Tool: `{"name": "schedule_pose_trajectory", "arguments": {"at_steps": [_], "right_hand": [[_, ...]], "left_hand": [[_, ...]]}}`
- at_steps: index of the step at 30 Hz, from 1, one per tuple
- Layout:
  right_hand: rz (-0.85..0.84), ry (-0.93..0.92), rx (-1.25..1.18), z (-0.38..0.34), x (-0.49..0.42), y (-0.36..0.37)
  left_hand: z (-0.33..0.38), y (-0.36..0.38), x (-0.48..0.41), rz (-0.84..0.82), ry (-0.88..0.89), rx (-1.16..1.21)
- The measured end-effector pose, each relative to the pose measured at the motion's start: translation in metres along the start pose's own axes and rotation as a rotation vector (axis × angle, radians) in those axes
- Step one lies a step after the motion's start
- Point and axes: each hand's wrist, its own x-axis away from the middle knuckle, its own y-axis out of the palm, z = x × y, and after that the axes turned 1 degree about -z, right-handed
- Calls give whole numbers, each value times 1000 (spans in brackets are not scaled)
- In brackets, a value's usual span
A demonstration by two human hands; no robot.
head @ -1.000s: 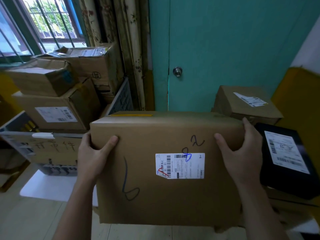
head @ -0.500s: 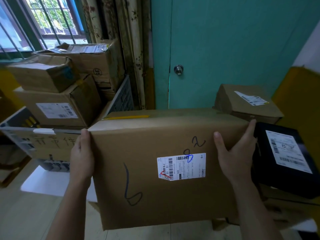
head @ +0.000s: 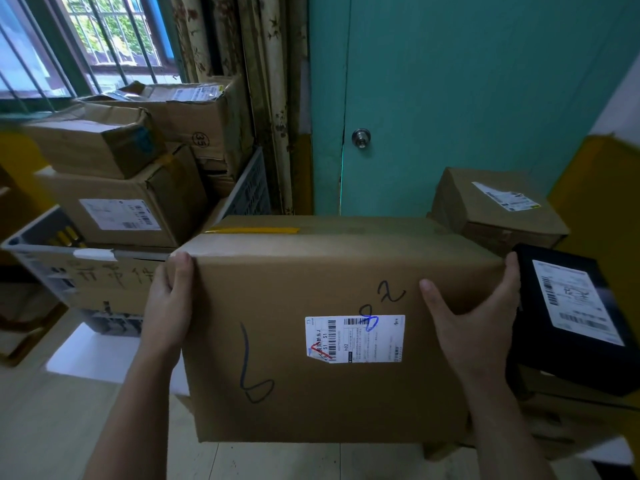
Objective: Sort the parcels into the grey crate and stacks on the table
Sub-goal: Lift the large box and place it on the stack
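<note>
A large brown cardboard parcel (head: 311,289) with a white shipping label and pen marks fills the middle of the view. My left hand (head: 169,306) grips its left edge, with the thumb over the top corner. My right hand (head: 474,320) holds its right edge, thumb on the top face and fingers wrapped round the side. The grey crate (head: 38,261) stands to the left, holding several stacked cardboard parcels (head: 114,209). The parcel's underside is hidden.
A black parcel (head: 571,317) with a white label lies at the right on other boxes, with a brown parcel (head: 495,206) behind it. A teal door (head: 450,98) is straight ahead. A barred window and curtains are at upper left.
The large parcel has moved slightly forward and toward the crate. My left thumb has slid from the top face to the parcel's left corner. My right hand keeps its hold.
</note>
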Motion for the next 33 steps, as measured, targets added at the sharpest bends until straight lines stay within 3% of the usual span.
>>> {"name": "schedule_pose_trajectory", "arguments": {"at_steps": [5, 9, 18, 26, 33], "right_hand": [[59, 0, 11, -10, -2, -2], [80, 6, 23, -13, -10, 1], [-165, -36, 312, -16, -40, 20], [-424, 102, 667, -14, -46, 37], [-526, 175, 688, 9, -32, 41]], "left_hand": [[7, 0, 0, 53, 13, -73], [7, -8, -7, -62, 10, -151], [11, 2, -20, -67, 21, -186], [6, 19, -35, -65, 30, -284], [-19, 24, -25, -245, -40, -471]]}}
